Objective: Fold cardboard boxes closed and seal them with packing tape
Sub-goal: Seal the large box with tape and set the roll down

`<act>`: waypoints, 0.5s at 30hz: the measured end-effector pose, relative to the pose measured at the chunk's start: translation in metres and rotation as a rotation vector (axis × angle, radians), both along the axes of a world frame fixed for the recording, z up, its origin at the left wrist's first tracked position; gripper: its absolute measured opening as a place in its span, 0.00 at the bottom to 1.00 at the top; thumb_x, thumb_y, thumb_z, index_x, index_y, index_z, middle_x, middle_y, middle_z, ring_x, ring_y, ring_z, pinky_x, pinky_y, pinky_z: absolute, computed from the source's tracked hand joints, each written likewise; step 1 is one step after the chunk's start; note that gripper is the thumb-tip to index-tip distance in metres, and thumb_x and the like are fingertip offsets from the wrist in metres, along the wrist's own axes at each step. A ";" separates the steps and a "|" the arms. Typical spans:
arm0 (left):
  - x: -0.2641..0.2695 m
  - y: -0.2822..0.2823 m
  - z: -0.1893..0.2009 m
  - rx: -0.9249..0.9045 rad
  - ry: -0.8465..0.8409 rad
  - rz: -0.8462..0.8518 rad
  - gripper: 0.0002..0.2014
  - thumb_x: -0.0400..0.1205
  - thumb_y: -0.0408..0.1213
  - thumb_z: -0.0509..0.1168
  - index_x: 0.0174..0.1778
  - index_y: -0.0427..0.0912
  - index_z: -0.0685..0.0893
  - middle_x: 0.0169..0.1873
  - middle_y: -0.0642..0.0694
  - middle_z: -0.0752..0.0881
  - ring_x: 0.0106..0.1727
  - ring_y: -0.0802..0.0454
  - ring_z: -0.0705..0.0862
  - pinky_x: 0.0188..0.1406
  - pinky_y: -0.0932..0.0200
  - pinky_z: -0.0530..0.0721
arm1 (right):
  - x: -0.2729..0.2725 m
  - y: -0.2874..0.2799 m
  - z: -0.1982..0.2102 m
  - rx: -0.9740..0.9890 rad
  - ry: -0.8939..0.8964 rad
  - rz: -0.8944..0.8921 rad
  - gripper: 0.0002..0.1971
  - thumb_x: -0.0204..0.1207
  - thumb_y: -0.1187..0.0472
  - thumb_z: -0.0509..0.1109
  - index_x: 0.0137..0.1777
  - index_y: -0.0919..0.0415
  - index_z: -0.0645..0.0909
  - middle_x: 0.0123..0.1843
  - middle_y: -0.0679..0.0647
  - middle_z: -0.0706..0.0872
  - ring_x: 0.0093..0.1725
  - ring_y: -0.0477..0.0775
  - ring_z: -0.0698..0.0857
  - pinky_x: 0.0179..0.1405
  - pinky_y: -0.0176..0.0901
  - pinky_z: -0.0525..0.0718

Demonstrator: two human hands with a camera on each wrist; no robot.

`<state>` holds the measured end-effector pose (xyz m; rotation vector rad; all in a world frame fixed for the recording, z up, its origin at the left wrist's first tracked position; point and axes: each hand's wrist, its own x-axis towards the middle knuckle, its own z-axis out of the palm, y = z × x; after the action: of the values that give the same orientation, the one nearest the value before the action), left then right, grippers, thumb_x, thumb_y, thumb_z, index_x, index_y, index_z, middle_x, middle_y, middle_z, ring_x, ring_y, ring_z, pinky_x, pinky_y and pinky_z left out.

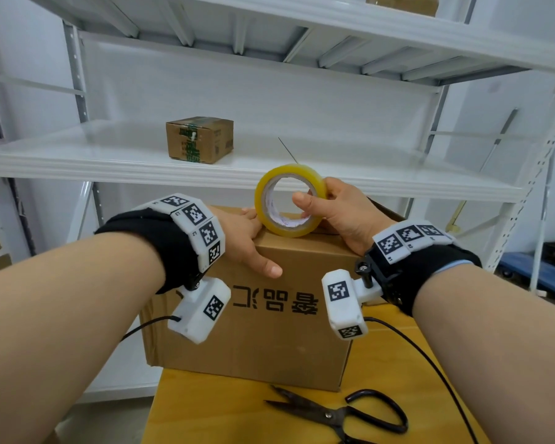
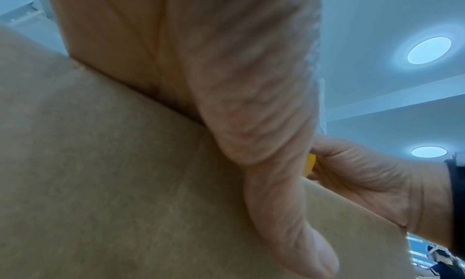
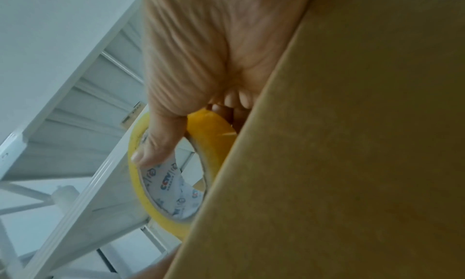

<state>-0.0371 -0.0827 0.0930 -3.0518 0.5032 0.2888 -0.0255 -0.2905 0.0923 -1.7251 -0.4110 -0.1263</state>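
Your right hand (image 1: 340,216) grips the roll of tape (image 1: 290,200), thumb hooked through its core and fingers curled round the outer rim. The roll stands on edge on top of the cardboard box (image 1: 260,322), near the middle of the top. Your left hand (image 1: 247,238) lies flat on the box top just beside the roll, fingers straight and pressing down, thumb hanging over the front face. The box sits on the wooden table (image 1: 212,408), printed characters facing you upside down. Black scissors (image 1: 340,411) lie open on the table in front of the box. A smaller taped box (image 1: 199,139) stands on the white shelf (image 1: 77,155) behind.
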 end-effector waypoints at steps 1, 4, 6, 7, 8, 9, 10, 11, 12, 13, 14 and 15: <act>-0.001 0.000 0.000 0.006 -0.002 0.007 0.70 0.50 0.87 0.57 0.86 0.57 0.41 0.86 0.54 0.46 0.87 0.49 0.48 0.84 0.38 0.54 | 0.000 -0.001 0.000 0.033 -0.003 -0.020 0.19 0.68 0.49 0.85 0.50 0.58 0.82 0.41 0.55 0.85 0.44 0.58 0.86 0.57 0.59 0.88; -0.006 -0.003 0.002 0.042 -0.020 0.041 0.66 0.62 0.82 0.62 0.87 0.49 0.38 0.87 0.50 0.42 0.87 0.49 0.45 0.85 0.39 0.51 | 0.002 -0.005 0.001 0.120 -0.021 -0.110 0.19 0.68 0.49 0.85 0.45 0.57 0.80 0.35 0.53 0.79 0.40 0.58 0.82 0.44 0.51 0.86; -0.010 -0.006 0.004 0.062 -0.024 0.058 0.64 0.66 0.78 0.62 0.87 0.46 0.37 0.87 0.48 0.41 0.87 0.49 0.44 0.85 0.39 0.50 | 0.004 -0.007 0.000 0.136 -0.044 -0.165 0.16 0.69 0.50 0.84 0.42 0.56 0.80 0.33 0.52 0.78 0.38 0.56 0.80 0.39 0.46 0.86; -0.011 -0.006 0.004 0.065 -0.022 0.060 0.64 0.66 0.77 0.62 0.87 0.46 0.37 0.87 0.47 0.40 0.87 0.49 0.44 0.85 0.39 0.49 | 0.004 -0.008 0.000 0.132 -0.057 -0.189 0.16 0.70 0.50 0.84 0.41 0.56 0.80 0.32 0.51 0.78 0.37 0.55 0.80 0.38 0.45 0.85; -0.011 -0.007 0.004 0.064 -0.021 0.059 0.64 0.67 0.77 0.63 0.87 0.46 0.37 0.87 0.47 0.40 0.87 0.49 0.44 0.85 0.39 0.49 | 0.005 -0.008 -0.001 0.123 -0.069 -0.213 0.15 0.70 0.51 0.84 0.42 0.58 0.82 0.32 0.51 0.78 0.36 0.54 0.80 0.37 0.45 0.85; -0.011 -0.006 0.004 0.060 -0.021 0.060 0.63 0.67 0.77 0.63 0.87 0.46 0.37 0.87 0.47 0.40 0.87 0.49 0.44 0.85 0.40 0.49 | 0.005 -0.007 -0.001 0.116 -0.081 -0.237 0.15 0.70 0.51 0.83 0.44 0.60 0.84 0.31 0.51 0.79 0.36 0.53 0.81 0.38 0.45 0.86; -0.011 -0.006 0.004 0.056 -0.019 0.062 0.63 0.67 0.77 0.63 0.87 0.46 0.37 0.87 0.47 0.40 0.87 0.48 0.44 0.85 0.40 0.49 | 0.006 -0.006 -0.001 0.110 -0.094 -0.261 0.17 0.70 0.51 0.83 0.46 0.64 0.85 0.31 0.51 0.79 0.35 0.52 0.81 0.40 0.47 0.86; -0.012 -0.006 0.004 0.054 -0.016 0.062 0.63 0.67 0.77 0.63 0.87 0.46 0.37 0.87 0.47 0.40 0.87 0.48 0.44 0.85 0.40 0.49 | 0.008 -0.005 -0.002 0.106 -0.104 -0.288 0.18 0.70 0.50 0.83 0.47 0.66 0.86 0.31 0.50 0.80 0.35 0.52 0.81 0.42 0.50 0.86; -0.013 -0.006 0.004 0.052 -0.016 0.062 0.63 0.67 0.76 0.63 0.87 0.46 0.37 0.87 0.47 0.40 0.87 0.48 0.43 0.85 0.40 0.49 | 0.009 -0.004 -0.002 0.106 -0.113 -0.315 0.18 0.69 0.50 0.83 0.46 0.66 0.86 0.30 0.50 0.79 0.34 0.51 0.80 0.42 0.50 0.85; -0.013 -0.006 0.004 0.051 -0.015 0.062 0.63 0.68 0.76 0.63 0.87 0.46 0.37 0.87 0.47 0.40 0.87 0.48 0.43 0.85 0.41 0.49 | 0.010 -0.004 -0.003 0.110 -0.118 -0.337 0.16 0.69 0.50 0.83 0.44 0.64 0.87 0.30 0.49 0.79 0.34 0.51 0.79 0.42 0.50 0.84; -0.014 -0.006 0.003 0.050 -0.013 0.062 0.63 0.68 0.76 0.63 0.86 0.46 0.36 0.87 0.47 0.39 0.87 0.48 0.43 0.85 0.41 0.48 | 0.010 -0.004 -0.003 0.118 -0.115 -0.350 0.14 0.69 0.51 0.82 0.42 0.61 0.87 0.29 0.47 0.79 0.34 0.51 0.78 0.41 0.49 0.83; -0.014 -0.006 0.003 0.051 -0.013 0.062 0.63 0.68 0.76 0.63 0.86 0.45 0.36 0.87 0.47 0.39 0.87 0.49 0.43 0.85 0.41 0.47 | 0.010 -0.004 -0.002 0.125 -0.107 -0.356 0.12 0.69 0.51 0.82 0.41 0.59 0.87 0.28 0.46 0.79 0.34 0.51 0.78 0.41 0.48 0.83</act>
<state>-0.0514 -0.0886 0.0965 -3.0214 0.3941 0.2790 -0.0155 -0.2945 0.0899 -1.6578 -0.1661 -0.4934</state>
